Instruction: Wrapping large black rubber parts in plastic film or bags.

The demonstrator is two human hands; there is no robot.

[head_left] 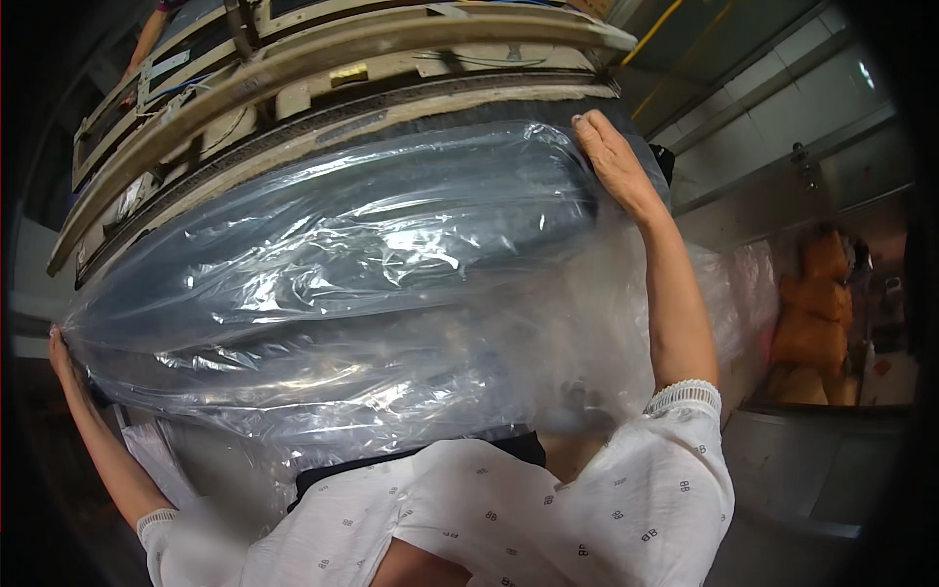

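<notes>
A large clear plastic sheet (323, 264) stretches between my two hands over a dark, flat surface (391, 127). At the far left, my left hand (59, 357) pinches the sheet's edge, and creases fan out from that point. My right hand (611, 161) is closed at the far right corner of the sheet, above the dark surface; its fingertips are partly hidden. Glossy wrinkles run across the film. Toward my body the sheet hangs in loose folds, and a cloudy, blurred part of it (587, 313) lies beneath my right forearm.
Beyond the dark surface stands a wooden frame with a long curved-looking rail (323, 59). Another person's arm (147, 44) shows at the top left. Orange-brown bundles (812, 323) are stacked on the right. A pale tiled wall (773, 88) rises behind at the right.
</notes>
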